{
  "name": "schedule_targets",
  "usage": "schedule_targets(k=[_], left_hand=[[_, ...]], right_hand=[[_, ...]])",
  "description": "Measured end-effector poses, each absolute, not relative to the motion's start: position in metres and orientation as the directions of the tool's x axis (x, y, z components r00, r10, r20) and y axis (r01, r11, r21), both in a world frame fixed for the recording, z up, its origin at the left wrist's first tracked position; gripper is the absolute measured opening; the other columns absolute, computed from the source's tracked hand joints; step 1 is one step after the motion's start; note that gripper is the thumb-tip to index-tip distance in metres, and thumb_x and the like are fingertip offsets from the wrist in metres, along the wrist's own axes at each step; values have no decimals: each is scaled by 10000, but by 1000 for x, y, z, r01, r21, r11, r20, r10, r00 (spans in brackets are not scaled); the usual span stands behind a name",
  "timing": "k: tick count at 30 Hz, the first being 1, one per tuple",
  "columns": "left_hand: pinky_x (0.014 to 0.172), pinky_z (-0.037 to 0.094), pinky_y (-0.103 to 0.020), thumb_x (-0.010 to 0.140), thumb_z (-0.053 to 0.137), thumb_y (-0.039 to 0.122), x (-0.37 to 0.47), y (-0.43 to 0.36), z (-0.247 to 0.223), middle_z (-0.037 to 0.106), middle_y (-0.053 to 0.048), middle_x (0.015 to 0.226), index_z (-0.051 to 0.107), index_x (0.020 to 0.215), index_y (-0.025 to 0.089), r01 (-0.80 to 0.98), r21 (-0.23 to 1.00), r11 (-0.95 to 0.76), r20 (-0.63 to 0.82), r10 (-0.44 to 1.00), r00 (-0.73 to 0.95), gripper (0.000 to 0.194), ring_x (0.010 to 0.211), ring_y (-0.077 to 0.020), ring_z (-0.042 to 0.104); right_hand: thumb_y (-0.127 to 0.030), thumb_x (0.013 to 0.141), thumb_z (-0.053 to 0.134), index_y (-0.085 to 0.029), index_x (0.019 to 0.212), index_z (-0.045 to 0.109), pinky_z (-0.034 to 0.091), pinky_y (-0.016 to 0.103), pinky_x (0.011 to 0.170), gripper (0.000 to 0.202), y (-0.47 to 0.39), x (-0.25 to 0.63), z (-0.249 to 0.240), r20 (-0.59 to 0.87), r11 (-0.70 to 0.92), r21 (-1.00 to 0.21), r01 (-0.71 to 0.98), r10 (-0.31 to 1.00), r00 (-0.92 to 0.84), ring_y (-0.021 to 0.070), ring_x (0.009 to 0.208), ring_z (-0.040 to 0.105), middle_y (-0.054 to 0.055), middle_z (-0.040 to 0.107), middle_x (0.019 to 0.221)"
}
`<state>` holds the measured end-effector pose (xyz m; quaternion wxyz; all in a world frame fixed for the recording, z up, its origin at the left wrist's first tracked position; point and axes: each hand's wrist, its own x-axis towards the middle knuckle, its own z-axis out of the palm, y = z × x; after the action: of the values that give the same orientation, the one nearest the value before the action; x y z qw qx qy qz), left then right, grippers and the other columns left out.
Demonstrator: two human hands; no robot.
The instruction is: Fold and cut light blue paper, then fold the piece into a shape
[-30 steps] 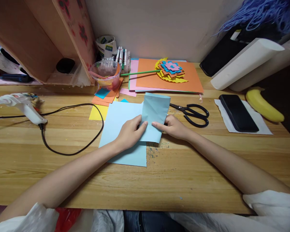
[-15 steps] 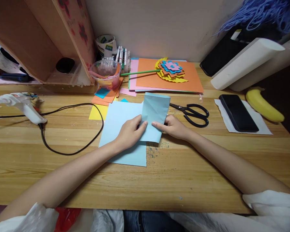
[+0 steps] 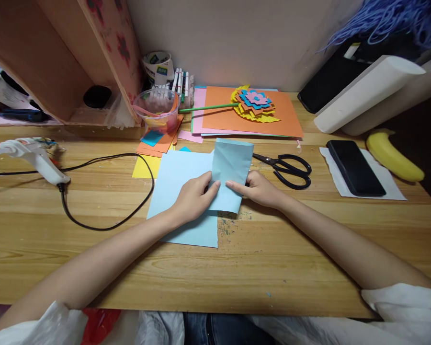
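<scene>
A light blue strip of paper (image 3: 232,160) is held up between both hands over the middle of the table. My left hand (image 3: 194,195) grips its left edge, thumb on the front and the other fingers behind. On the right edge, my right hand (image 3: 260,189) pinches the same paper with its thumb in front. A larger light blue sheet (image 3: 192,232) lies flat on the table, partly under my left hand and forearm. Just beyond my right hand rest black-handled scissors (image 3: 290,170).
A white glue gun (image 3: 34,158) with a looping black cord lies at the left. Behind are a clear plastic cup (image 3: 156,112), markers (image 3: 180,81) and a paper flower (image 3: 255,103) on coloured sheets. A phone (image 3: 355,167) and a banana (image 3: 393,155) lie at the right.
</scene>
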<state>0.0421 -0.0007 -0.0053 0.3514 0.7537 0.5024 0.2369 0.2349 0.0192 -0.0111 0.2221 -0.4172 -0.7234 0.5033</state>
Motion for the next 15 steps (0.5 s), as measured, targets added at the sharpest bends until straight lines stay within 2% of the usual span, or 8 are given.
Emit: schedule_targets(k=[15], left_hand=[[538,298,-240,887,382,318,42,0,-6,480,12,642,484,771,173,585,767,-264,13,918,397,212,580,-105,403]], right_hand=[[-442,811,517,-130,803,611,450,265,631,326,20,236,-12,-78,148,-922,357,833,-548,163,705,555,50,623,792]])
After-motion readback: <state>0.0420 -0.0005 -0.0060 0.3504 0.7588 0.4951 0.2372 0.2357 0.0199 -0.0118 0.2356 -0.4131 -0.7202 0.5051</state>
